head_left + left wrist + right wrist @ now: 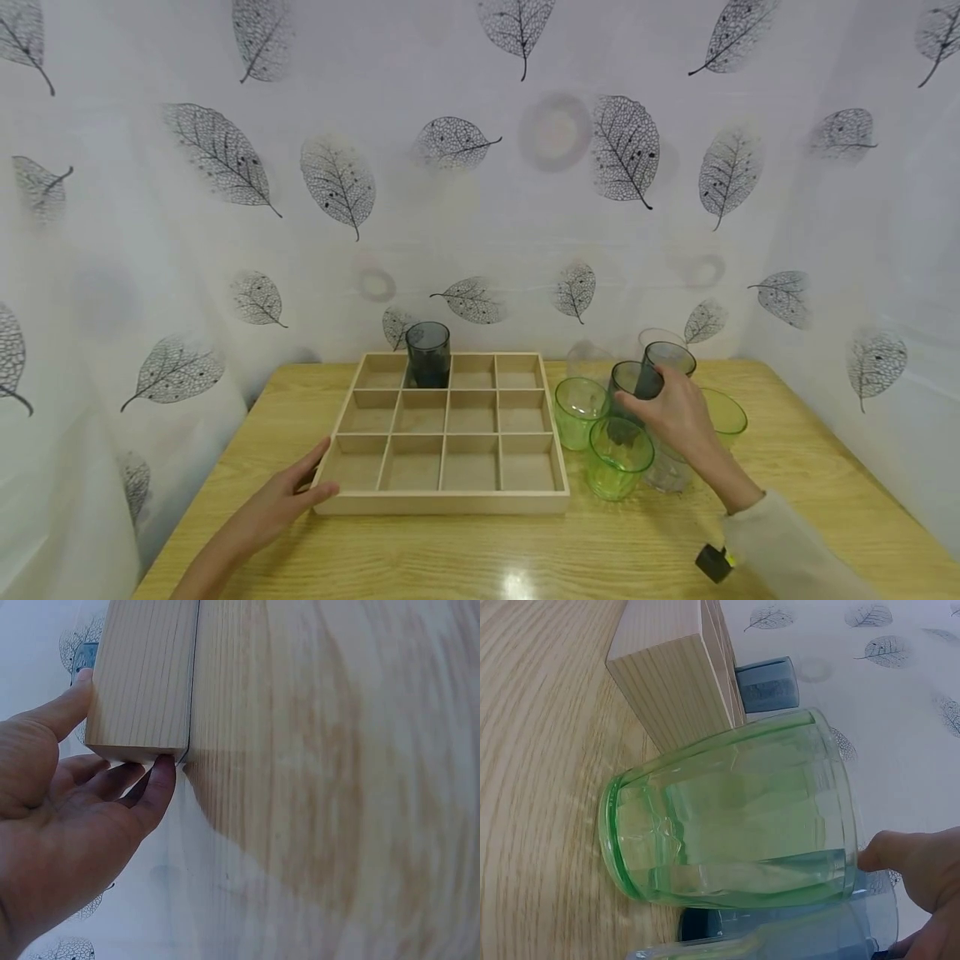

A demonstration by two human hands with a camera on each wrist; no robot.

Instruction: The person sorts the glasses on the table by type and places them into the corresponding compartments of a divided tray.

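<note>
A divided wooden tray (442, 503) lies on the table, with one dark grey glass (429, 354) upright in a back-row compartment. My left hand (273, 508) grips the tray's front left corner, its thumb and fingers on different faces. To the right of the tray, my right hand (678, 417) reaches over a cluster of glasses. Thumb and fingers hold a dark grey glass (624, 379) near its rim, partly hidden by the hand. Another dark grey glass (671, 357) stands right behind. In the right wrist view, a green glass (735, 802) blocks much of the held one.
Two green glasses, a rear one (581, 417) and a front one (618, 471), stand beside the tray's right side. Clear glass (667, 475) and a yellow-green glass (726, 414) sit around the right hand. A leaf-patterned curtain (465, 233) hangs behind the table (420, 554).
</note>
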